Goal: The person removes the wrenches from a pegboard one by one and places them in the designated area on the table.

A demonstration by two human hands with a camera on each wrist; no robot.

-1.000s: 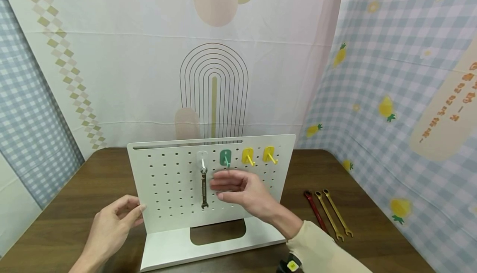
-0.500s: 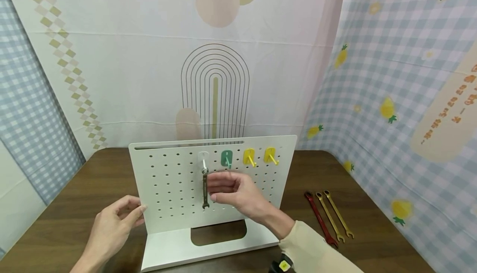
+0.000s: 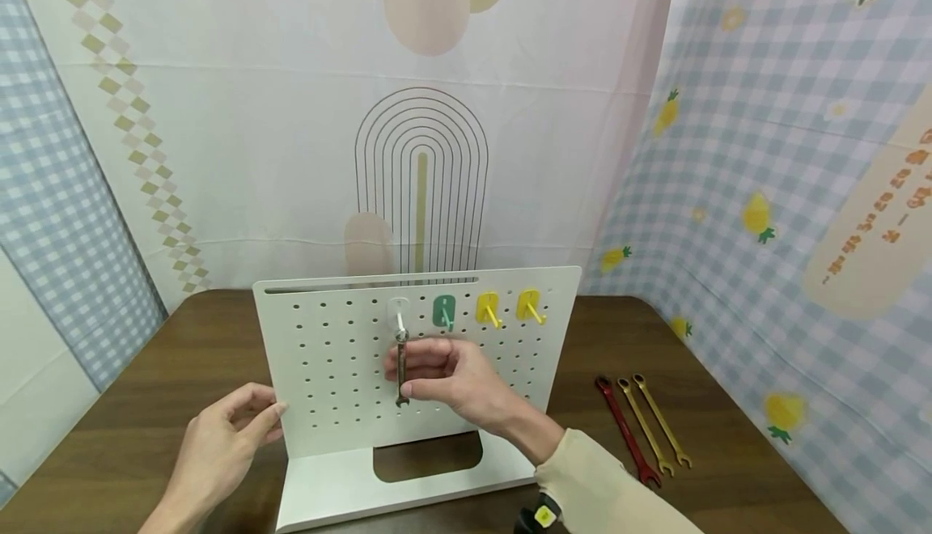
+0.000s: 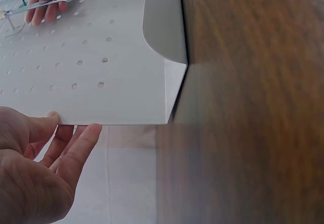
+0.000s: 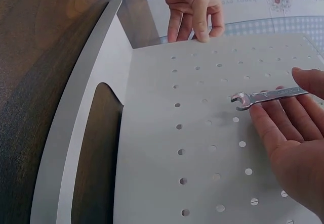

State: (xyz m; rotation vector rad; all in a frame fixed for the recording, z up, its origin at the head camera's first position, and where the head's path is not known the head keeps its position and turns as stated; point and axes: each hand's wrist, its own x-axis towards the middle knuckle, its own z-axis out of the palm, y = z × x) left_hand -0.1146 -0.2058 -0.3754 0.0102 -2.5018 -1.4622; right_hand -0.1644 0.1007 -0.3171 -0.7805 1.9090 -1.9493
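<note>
A white pegboard [image 3: 328,364] stands upright on its base. My left hand [image 3: 222,441] pinches its left edge, thumb in front and fingers behind, as the left wrist view also shows. A silver combination wrench [image 3: 402,368] hangs by its ring end from a white hook [image 3: 399,315]. My right hand [image 3: 455,380] is at the wrench, its nearly straight fingers passing between the shaft and the board. In the right wrist view, the wrench [image 5: 268,96] lies across those fingers with the thumb [image 5: 308,80] raised beside it; contact with the thumb is unclear.
To the right of the hanging wrench are a green hook [image 3: 444,311] and two yellow hooks [image 3: 488,307]. One red wrench [image 3: 628,433] and two gold wrenches [image 3: 658,417] lie on the brown table [image 3: 146,421], right of the board.
My right hand has moved left to the hanging wrench, and its fingers have slipped behind the shaft. My left hand stays on the pegboard's edge.
</note>
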